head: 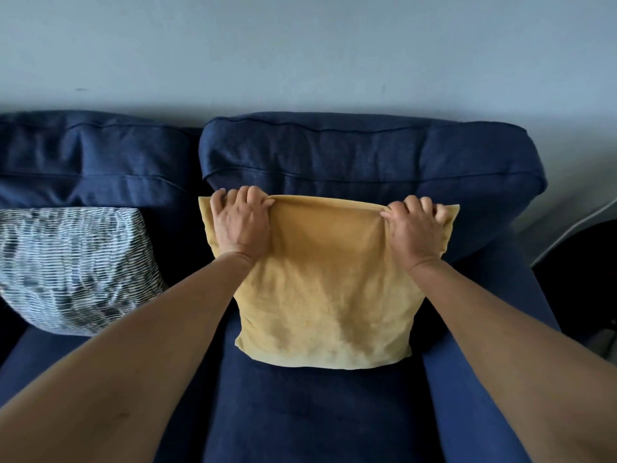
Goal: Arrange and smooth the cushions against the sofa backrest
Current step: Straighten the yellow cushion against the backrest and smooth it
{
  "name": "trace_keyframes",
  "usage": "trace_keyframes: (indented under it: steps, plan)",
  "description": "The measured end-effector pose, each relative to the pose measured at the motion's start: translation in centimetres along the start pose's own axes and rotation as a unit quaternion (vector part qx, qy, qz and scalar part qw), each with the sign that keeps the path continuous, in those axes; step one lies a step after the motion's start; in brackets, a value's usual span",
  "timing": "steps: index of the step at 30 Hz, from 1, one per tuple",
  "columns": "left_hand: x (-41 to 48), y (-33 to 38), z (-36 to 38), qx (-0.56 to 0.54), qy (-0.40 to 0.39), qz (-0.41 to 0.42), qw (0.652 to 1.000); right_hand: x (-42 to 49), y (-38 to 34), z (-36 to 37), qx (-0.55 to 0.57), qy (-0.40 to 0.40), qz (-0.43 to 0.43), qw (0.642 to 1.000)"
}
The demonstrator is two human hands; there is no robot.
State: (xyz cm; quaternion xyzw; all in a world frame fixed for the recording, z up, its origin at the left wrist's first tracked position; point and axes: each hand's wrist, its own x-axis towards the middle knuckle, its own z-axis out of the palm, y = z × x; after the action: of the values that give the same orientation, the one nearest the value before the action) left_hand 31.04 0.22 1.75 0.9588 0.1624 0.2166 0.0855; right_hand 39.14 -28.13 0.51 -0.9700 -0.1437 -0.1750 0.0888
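A yellow cushion (329,289) stands upright on the dark blue sofa seat (300,412), leaning against the right backrest pillow (350,152). My left hand (241,222) grips its top left corner, fingers curled over the upper edge. My right hand (415,230) grips the top right corner the same way. The fabric between my hands is pulled taut along the top. A cushion with a grey and white striped pattern (71,269) leans against the left backrest pillow (93,155), apart from the yellow one.
The sofa's right armrest (494,379) runs along the yellow cushion's right side. A pale wall (300,51) rises behind the sofa. A dark object (581,279) stands past the armrest on the right.
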Motion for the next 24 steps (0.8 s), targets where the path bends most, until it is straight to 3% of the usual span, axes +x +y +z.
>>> trace_keyframes:
  steps: [3, 6, 9, 12, 16, 20, 24]
  plan:
    - [-1.3, 1.0, 0.2, -0.058, 0.066, -0.006, 0.996, -0.8, -0.9, -0.6, 0.040, 0.042, 0.022, 0.998]
    - [-3.1, 2.3, 0.5, -0.077, 0.098, 0.063, 0.990, -1.8, -3.9, -1.2, 0.090, 0.120, -0.051, 0.987]
    - [-6.2, 3.9, 1.5, -0.070, 0.040, 0.155, 0.985, -4.5, -7.8, -0.1, 0.116, 0.075, -0.170, 0.976]
    - [-7.5, 3.6, 2.6, -0.025, -0.036, 0.157, 0.987, -6.5, -8.1, 1.9, 0.037, 0.009, -0.249, 0.968]
    - [-5.9, 0.6, 3.0, 0.050, -0.109, 0.067, 0.990, -5.7, -2.5, 3.1, -0.024, -0.079, -0.132, 0.988]
    - [-5.4, 0.1, 1.7, 0.036, -0.095, 0.033, 0.994, -5.1, 2.0, 2.2, -0.014, -0.081, -0.004, 0.997]
    - [-8.1, 3.2, 1.0, -0.012, -0.042, 0.131, 0.990, -6.6, -0.4, 1.1, 0.008, -0.035, -0.061, 0.997]
